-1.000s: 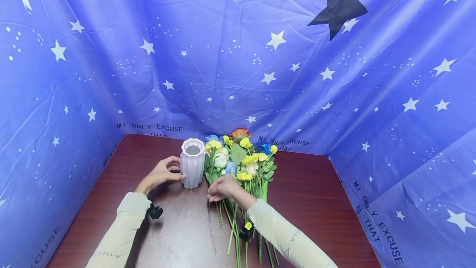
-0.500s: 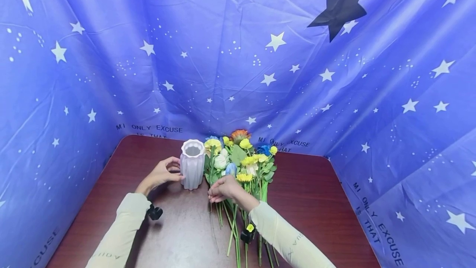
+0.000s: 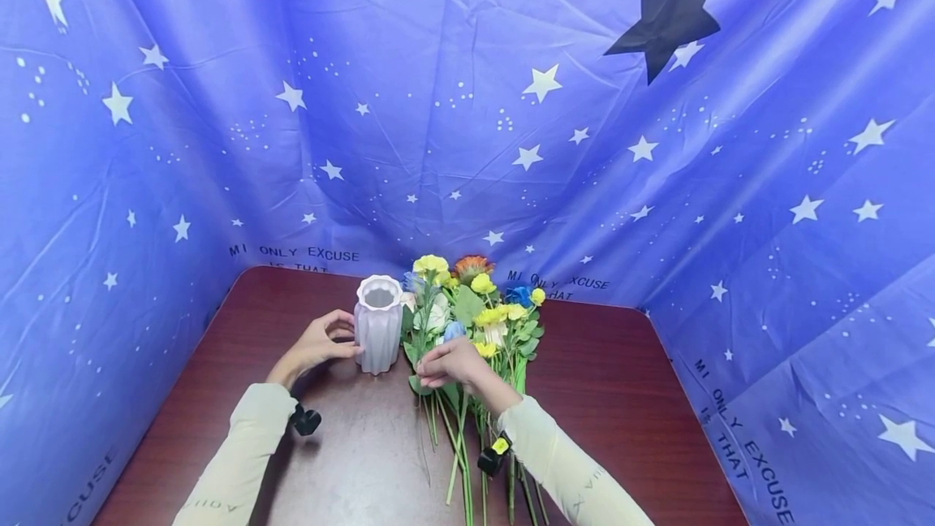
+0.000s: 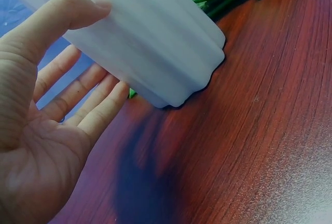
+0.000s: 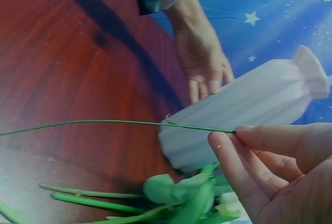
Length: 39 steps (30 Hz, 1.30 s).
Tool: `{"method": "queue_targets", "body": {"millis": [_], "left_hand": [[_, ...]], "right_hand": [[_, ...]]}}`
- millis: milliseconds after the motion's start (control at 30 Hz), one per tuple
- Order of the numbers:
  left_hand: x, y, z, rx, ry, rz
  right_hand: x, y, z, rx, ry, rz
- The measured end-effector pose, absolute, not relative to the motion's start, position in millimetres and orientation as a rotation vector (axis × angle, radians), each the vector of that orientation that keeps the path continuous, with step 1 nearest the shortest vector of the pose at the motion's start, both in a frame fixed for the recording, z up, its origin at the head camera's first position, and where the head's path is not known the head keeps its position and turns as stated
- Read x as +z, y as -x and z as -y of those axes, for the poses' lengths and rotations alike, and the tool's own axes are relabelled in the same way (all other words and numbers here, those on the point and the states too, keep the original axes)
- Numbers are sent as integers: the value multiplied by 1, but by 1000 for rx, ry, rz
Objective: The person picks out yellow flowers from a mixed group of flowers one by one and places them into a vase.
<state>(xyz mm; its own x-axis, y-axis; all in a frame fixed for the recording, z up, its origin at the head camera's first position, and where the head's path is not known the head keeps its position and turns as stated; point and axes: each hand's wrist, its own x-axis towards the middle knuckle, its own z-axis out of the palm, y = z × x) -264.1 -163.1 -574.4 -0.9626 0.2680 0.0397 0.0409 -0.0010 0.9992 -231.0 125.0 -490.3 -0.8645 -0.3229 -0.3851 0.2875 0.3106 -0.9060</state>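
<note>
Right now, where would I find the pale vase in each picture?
Head: the vase is left of centre, below the middle.
Left wrist: the vase slants across the upper left and top centre.
Right wrist: the vase runs from centre to right edge.
Shared landmark: the left hand, touching it.

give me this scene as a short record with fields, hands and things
left hand: holds smooth, pale lilac, fluted vase by its side
right hand: pinches thin green stem between thumb and finger
vase: upright, scalloped rim, nothing sticking out
right of vase: bunch of yellow, blue, white and orange flowers on green stems
surface: glossy reddish-brown wood-grain table
backdrop: blue cloth printed with stars
</note>
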Motion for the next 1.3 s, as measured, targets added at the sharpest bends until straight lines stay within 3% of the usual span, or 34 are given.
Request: {"method": "queue_targets", "body": {"millis": [1300], "left_hand": [[-580, 264, 164, 2094, -357, -2129]], "right_hand": [[-368, 275, -129, -1829, 203, -2206]]}}
